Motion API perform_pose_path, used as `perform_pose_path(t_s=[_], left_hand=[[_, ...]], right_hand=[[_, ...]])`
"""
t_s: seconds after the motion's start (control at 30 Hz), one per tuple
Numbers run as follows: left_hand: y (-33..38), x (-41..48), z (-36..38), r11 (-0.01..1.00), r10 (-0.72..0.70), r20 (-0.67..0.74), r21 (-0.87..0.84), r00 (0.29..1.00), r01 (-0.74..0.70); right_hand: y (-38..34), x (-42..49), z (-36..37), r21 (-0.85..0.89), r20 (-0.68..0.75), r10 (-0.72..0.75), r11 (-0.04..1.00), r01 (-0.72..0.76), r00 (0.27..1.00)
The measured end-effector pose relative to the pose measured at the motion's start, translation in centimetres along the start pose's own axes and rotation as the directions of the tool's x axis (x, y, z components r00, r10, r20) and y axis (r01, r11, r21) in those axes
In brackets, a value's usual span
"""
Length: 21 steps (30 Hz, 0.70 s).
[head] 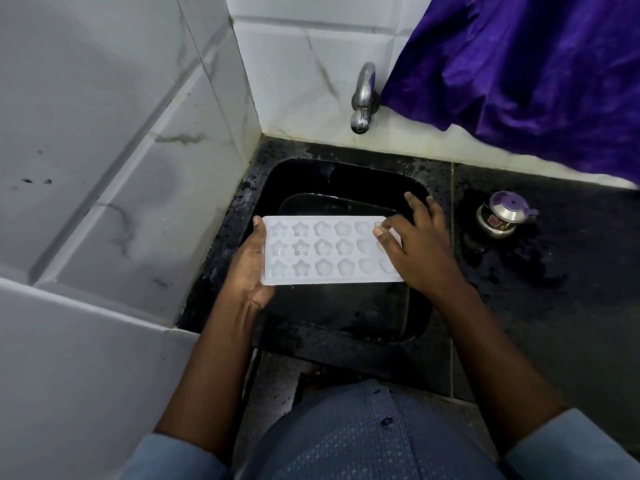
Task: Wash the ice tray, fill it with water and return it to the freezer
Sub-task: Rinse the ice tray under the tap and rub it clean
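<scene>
A white ice tray [325,251] with star and flower shaped moulds is held level over the black sink [346,174]. My left hand [251,268] grips its left end, thumb on the top edge. My right hand [412,244] lies over the tray's right end with fingers spread, fingertips on the moulds. The chrome tap [363,98] sticks out of the tiled wall above the sink, and no water is visible running from it. The moulds look empty.
A dark rectangular dish [332,204] lies in the sink under the tray. A small steel pot with a purple lid [502,216] stands on the wet black counter [554,289] to the right. A purple cloth [536,71] hangs at the upper right. Tiled walls close in at left.
</scene>
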<state>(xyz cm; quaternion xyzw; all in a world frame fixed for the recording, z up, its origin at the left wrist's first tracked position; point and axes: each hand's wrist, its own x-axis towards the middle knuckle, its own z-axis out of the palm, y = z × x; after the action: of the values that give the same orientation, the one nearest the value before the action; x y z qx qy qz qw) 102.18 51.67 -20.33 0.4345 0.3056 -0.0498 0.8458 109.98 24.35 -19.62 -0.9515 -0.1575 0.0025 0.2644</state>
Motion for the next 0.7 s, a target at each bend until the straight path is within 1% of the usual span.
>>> perform_pose_path(t_s=[0.17,0.3,0.43,0.53,0.6,0.7], left_hand=[[-0.2,-0.2,0.4,1.000,-0.012,-0.008,-0.006,1.000,0.012],[-0.2,-0.4,0.3,1.000,-0.010,-0.014,-0.006,1.000,0.010],[-0.1,-0.5,0.0,1.000,-0.002,-0.004,-0.006,1.000,0.002],[-0.2,-0.7,-0.1,1.000,-0.006,-0.003,0.009,1.000,0.006],[-0.4,-0.8,0.0,1.000,-0.010,-0.005,0.008,1.000,0.010],[-0.7,-0.9,0.2,1.000,-0.018,0.002,0.001,1.000,0.018]], right_hand=[[-0.7,-0.2,0.4,0.026,0.019,-0.011,1.000,0.011,1.000],[-1.2,-0.2,0.1,0.035,0.006,-0.005,0.999,0.004,1.000],[-0.9,-0.6,0.1,0.029,0.032,0.000,1.000,-0.001,0.999],[-1.0,-0.6,0.1,-0.016,-0.034,-0.001,1.000,0.001,0.999],[-1.3,-0.7,0.1,-0.006,-0.057,-0.044,0.999,0.044,0.997],[-2.0,-0.9,0.6,0.007,0.007,-0.138,0.990,0.138,0.990]])
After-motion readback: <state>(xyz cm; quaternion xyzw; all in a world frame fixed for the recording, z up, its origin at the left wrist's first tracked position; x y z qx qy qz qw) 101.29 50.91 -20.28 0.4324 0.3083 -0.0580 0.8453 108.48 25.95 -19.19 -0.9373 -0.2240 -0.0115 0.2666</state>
